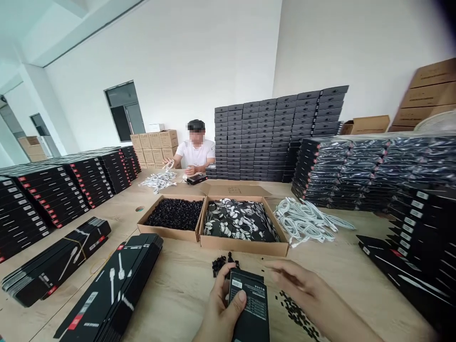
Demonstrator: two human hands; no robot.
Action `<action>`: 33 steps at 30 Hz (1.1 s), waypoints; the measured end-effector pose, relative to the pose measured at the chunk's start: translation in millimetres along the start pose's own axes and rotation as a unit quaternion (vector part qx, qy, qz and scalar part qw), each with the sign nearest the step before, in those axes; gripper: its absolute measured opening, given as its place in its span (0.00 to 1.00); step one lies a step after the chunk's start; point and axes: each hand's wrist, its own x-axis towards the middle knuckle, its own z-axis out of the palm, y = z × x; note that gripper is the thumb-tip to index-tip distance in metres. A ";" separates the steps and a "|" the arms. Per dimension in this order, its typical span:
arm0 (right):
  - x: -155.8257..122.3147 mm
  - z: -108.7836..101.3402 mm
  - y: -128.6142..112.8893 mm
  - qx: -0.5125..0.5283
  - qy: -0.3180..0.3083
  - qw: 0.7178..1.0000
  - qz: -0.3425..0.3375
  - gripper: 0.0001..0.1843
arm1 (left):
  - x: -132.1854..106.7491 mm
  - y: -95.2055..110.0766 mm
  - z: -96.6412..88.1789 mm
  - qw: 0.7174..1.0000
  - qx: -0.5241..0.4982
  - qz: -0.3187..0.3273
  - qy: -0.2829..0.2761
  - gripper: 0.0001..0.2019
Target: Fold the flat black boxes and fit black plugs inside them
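The left hand (215,311) grips a slim black retail box (251,306), its thumb pressed flat on the printed face and its fingers curled behind the box's left edge. The right hand (297,285) stays apart from the box with a wide, open grip, its fingers extended toward it and holding nothing. The box stands tilted just off vertical, its long axis running from the bottom edge of the view up toward the cardboard trays, with its upper end pointing away from the person. Its matte black face carries a small white barcode label near the top and rows of fine print too small to read. Small black plastic pieces lie in a heap (219,265) just above the left hand, and more (296,309) are strewn below the right hand on the pale wood worktop (178,304). Beyond them sit a shallow cardboard tray of the same black pieces (174,213) and a second tray of black-and-white patterned pouches (238,221), with bundled white cables (306,221) to its right. Stacks of flat black boxes (114,285) line the worktop, and a taller wall of them (263,137) rises behind. At the far end, a co-worker (195,151) in a white T-shirt handles a white cable (170,165).
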 end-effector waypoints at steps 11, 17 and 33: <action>9.5 36.1 4.8 0.147 -0.124 0.981 0.012 0.21 | -16.4 12.8 6.5 0.995 0.061 -0.040 -0.070 0.30; 12.1 37.1 7.1 0.173 -0.114 0.976 0.065 0.17 | -16.8 15.7 6.7 0.994 0.053 -0.060 -0.080 0.32; 4.3 30.5 -5.1 0.065 -0.167 0.984 0.005 0.19 | -12.6 17.0 1.6 0.992 0.095 -0.073 -0.027 0.28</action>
